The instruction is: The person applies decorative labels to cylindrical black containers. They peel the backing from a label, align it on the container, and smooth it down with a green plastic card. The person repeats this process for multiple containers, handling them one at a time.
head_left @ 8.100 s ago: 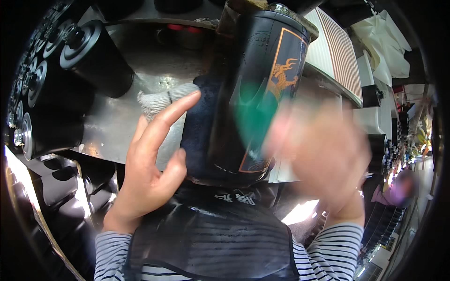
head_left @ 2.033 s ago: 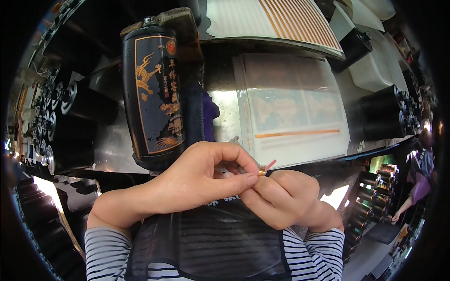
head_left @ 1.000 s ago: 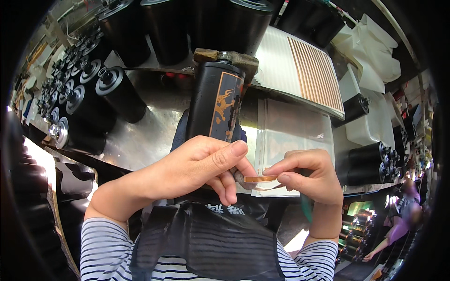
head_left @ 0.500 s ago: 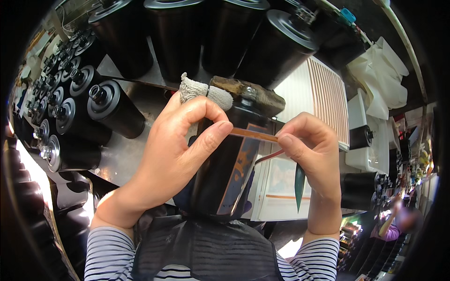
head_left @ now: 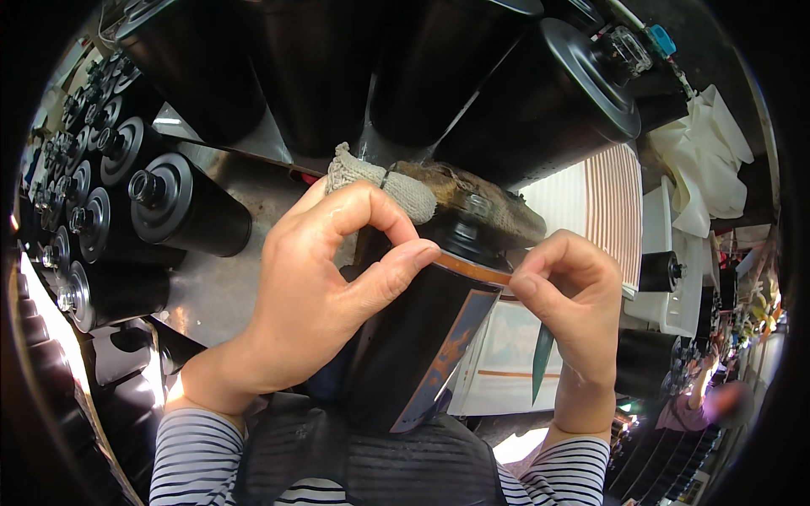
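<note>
A narrow orange-brown strip (head_left: pixel 472 269) is stretched across the upper end of a black bottle-shaped vessel (head_left: pixel 396 337), just below its shoulder. My left hand (head_left: pixel 325 278) pinches the strip's left end between thumb and forefinger. At the other end, my right hand (head_left: pixel 582 308) pinches it the same way. A dark green pointed sliver (head_left: pixel 542 367) hangs beneath the right palm; how it is held is hidden. The vessel leans from my apron toward a rough brown block (head_left: pixel 498 198), and a blue-and-orange patterned panel (head_left: pixel 447 363) runs along its side.
A grey knit cloth roll (head_left: pixel 396 190) is tied onto the block. Large black vessels (head_left: pixel 312 76) stand beyond it, with smaller ones (head_left: pixel 190 202) at left. Sheets of brown strips (head_left: pixel 612 211) lie at right beside a white tray (head_left: pixel 671 295). Another person (head_left: pixel 692 409) is far right.
The strip has gone from hovering over the patterned panel to lying across the vessel's shoulder end. Both hands still pinch it. The view has shifted slightly.
</note>
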A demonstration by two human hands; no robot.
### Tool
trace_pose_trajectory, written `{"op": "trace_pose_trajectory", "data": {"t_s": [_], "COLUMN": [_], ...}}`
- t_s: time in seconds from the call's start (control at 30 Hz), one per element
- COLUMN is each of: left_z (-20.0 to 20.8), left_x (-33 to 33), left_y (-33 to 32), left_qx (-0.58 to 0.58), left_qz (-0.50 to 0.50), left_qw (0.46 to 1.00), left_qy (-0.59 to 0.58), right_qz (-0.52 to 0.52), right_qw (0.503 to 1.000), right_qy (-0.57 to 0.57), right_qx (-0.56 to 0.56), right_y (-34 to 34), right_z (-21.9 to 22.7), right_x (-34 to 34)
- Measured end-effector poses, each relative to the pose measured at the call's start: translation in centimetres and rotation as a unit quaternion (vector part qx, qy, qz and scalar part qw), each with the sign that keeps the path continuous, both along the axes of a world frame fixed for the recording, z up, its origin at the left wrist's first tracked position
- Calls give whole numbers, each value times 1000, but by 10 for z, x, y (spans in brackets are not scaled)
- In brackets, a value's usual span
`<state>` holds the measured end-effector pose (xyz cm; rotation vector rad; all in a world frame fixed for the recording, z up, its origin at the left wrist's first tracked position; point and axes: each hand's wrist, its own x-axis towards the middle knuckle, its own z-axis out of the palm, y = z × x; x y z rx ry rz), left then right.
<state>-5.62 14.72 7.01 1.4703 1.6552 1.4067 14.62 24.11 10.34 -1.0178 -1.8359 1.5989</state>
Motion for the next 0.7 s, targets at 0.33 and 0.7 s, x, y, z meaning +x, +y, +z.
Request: {"op": "trace_pose_trajectory", "data": {"t_s": [0.33, 0.7], "left_z": [2, -9], "left_x": [1, 12], "left_y": [0, 5], "left_qx": [-7, -10], "left_qz": [-22, -87], "left_qw": [996, 907], "left_qy": [-85, -413], "right_qz": [5, -2], "right_qw": [999, 998], "right_qy": [-31, -66], "right_qx": [28, 13], "right_y": [2, 1], "right_z": [1, 7], "right_x": [-2, -4]}}
